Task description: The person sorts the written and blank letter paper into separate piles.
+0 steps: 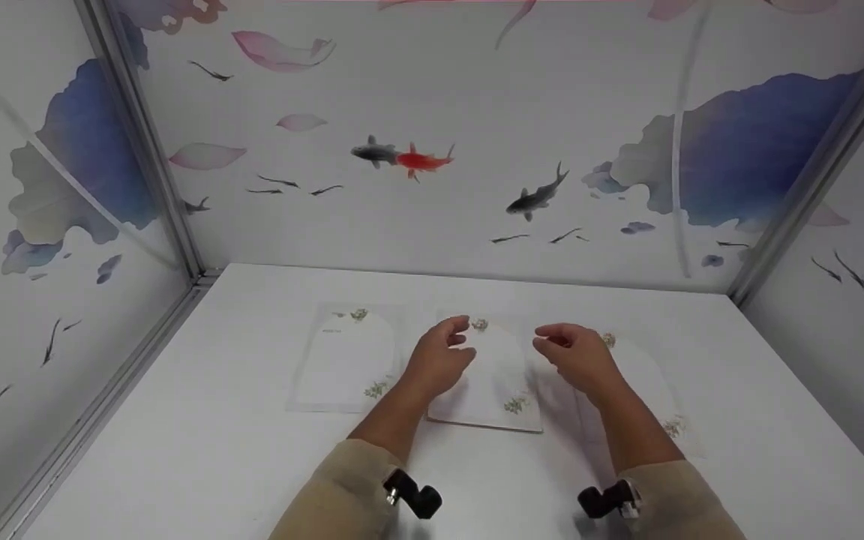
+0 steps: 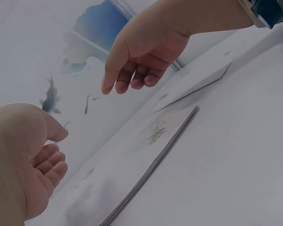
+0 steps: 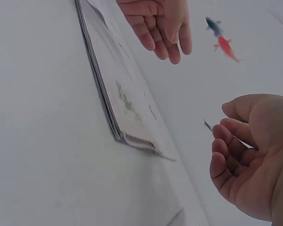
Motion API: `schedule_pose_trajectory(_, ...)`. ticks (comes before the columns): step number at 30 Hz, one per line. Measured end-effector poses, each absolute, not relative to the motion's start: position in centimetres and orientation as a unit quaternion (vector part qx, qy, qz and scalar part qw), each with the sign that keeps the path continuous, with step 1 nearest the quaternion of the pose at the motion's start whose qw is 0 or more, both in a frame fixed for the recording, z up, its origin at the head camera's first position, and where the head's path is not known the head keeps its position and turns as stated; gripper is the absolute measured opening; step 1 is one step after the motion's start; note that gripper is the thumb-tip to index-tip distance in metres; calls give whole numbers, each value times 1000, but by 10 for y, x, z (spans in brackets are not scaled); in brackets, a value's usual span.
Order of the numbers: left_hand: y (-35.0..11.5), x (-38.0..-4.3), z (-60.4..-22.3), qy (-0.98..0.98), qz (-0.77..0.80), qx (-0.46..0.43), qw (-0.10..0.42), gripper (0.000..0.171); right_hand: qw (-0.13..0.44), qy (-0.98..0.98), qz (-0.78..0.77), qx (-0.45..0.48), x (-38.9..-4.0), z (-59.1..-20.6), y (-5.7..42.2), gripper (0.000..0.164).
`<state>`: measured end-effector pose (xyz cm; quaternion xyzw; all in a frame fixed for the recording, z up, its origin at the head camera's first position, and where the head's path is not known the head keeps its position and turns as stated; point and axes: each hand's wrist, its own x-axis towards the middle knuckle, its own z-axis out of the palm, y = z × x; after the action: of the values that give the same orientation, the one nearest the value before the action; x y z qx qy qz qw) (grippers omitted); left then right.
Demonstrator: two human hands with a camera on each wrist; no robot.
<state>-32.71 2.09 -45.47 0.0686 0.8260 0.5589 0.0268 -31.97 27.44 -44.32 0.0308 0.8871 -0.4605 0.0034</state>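
Observation:
In the head view my left hand [image 1: 438, 361] hovers over the left edge of the middle stack of printed paper [image 1: 488, 375]. The stack is white with small green plant prints, and its layered edge [image 2: 153, 167] shows in the left wrist view. My right hand [image 1: 578, 361] is raised between that stack and the right-hand printed sheet [image 1: 638, 382], part of which the forearm hides. Both hands have loosely bent fingers and nothing between them. In the right wrist view the right hand [image 3: 254, 155] is apart from the stack [image 3: 115, 89], whose near corner curls up.
Another printed sheet [image 1: 349, 356], in what looks like a clear sleeve, lies to the left on the white table [image 1: 177, 450]. White panels with fish and petal prints [image 1: 432, 225] and metal corner posts [image 1: 143, 150] enclose the table on the left, back and right.

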Motion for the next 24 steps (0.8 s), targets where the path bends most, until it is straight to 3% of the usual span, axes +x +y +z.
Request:
schedule_pose_trajectory(12,-19,-341,-457,838,543,54,14,56,12,878,-478,20,-324,-440,245,40)
schedule_pose_trajectory(18,-21,-338,-461,875,473,76,69,73,51,926,-373,-34,-318,-445,248,59)
schedule_pose_trajectory(21,-24,-336,-465,897,413,119,106,88,75,941,-326,-54,-315,-448,249,74)
schedule_pose_trajectory(24,-27,-334,-470,908,360,167,131,94,101,951,-284,-66,-314,-452,250,86)
